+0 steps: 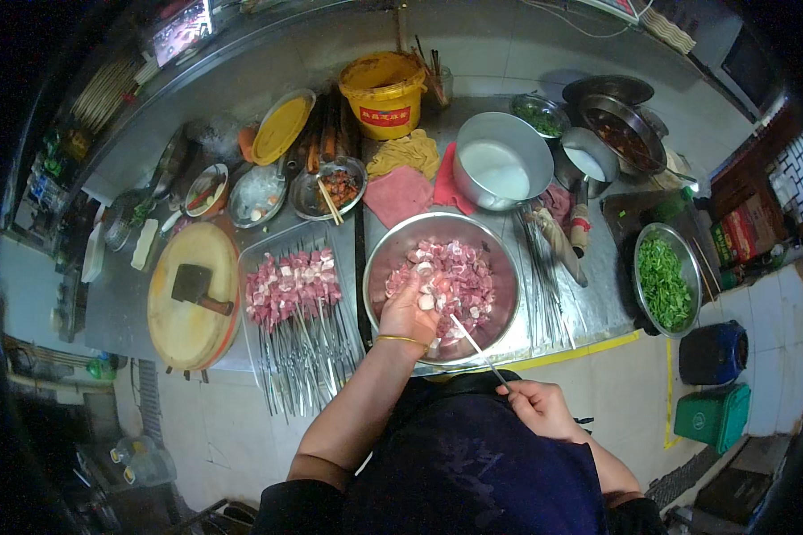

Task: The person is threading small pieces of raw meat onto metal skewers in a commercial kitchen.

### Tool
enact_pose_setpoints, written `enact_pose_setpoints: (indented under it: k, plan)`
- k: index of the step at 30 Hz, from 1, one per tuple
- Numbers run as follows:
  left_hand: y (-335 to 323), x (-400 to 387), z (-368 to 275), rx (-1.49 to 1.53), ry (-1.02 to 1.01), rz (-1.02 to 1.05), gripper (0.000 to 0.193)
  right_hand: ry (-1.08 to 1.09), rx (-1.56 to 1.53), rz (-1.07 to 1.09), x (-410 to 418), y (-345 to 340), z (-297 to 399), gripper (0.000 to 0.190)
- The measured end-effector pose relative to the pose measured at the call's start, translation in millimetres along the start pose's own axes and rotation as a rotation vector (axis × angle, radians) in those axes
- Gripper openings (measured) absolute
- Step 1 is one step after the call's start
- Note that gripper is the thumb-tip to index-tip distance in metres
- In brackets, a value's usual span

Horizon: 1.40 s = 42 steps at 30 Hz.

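Note:
My left hand (411, 314) is inside a large steel bowl (510, 267), palm turned up, with pale meat chunks (427, 301) at its fingers. Raw diced meat (465, 267), pink with white fat, fills the middle of the bowl. A flat metal skewer (476, 348) is held by my right hand (539, 406) in front of the bowl. Its tip points up and left towards my left hand, and no meat shows on it. On the left, a clear tray (244, 281) carries several loaded meat skewers (294, 284), their bare metal ends jutting over the counter's front edge.
A cleaver (197, 289) lies on a round chopping board (167, 328). Bare skewers (542, 287) and a cloth-wrapped knife (562, 247) lie right of the bowl. Behind stand an aluminium pot (539, 157) and a yellow bucket (388, 93). Chopped greens (666, 284) fill a bowl at right.

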<state>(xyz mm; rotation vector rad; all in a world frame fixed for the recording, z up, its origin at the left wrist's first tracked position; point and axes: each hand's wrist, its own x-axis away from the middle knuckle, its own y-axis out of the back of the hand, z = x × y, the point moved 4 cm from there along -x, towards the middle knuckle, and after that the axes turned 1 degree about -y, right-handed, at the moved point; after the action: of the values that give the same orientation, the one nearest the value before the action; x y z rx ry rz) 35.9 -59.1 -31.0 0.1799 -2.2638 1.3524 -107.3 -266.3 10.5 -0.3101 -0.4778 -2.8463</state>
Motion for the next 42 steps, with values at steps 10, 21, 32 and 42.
enact_pose_setpoints:
  k: [10, 21, 32, 42]
  plan:
    - [-4, 1, 0, -0.187, -0.143, 0.088, 0.015, 0.06, 0.066, -0.057, 1, 4, -1, 0.02]
    - [-6, 2, 2, -0.325, -0.192, 0.135, 0.017, 0.149, 0.258, -0.131, -3, 9, 9, 0.02]
    - [1, 1, 10, -0.218, 0.028, 0.087, 0.015, 0.1, 0.202, -0.045, -9, 5, 10, 0.02]
    - [3, -16, -12, -0.054, -0.054, 0.084, 0.022, 0.107, 0.161, -0.016, -5, 0, 10, 0.021]
